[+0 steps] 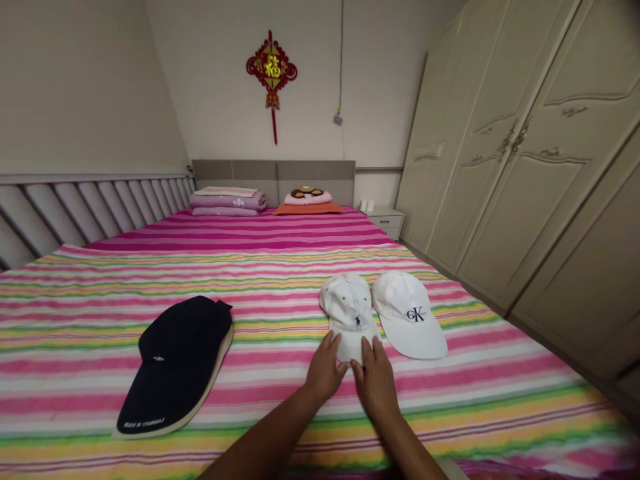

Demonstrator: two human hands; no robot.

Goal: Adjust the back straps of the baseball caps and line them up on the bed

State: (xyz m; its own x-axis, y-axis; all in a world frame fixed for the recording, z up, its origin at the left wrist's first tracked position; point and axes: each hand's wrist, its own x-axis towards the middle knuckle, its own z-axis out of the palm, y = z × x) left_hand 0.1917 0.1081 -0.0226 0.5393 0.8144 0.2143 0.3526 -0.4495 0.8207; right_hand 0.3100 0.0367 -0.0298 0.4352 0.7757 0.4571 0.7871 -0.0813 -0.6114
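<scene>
A white baseball cap (350, 303) with a small dark horse-rider logo lies on the striped bed sheet, its brim pointing at me. My left hand (326, 370) has its fingers on the left side of the brim, and my right hand (374, 377) has its fingers on the right side. Both thumbs meet at the brim's near edge, so the brim is between fingers and thumbs. Touching or almost touching it on the right is a second white cap (405, 310) with "CK" lettering. A navy cap (183, 353) with a long brim rests farther left, apart from both.
The bed sheet (270, 373) has pink, green and yellow stripes. Folded purple bedding (230, 201) and a pillow (309, 197) lie by the headboard (315, 175). A railing (90, 207) runs along the left; a nightstand (387, 220) and wardrobe (500, 153) stand right.
</scene>
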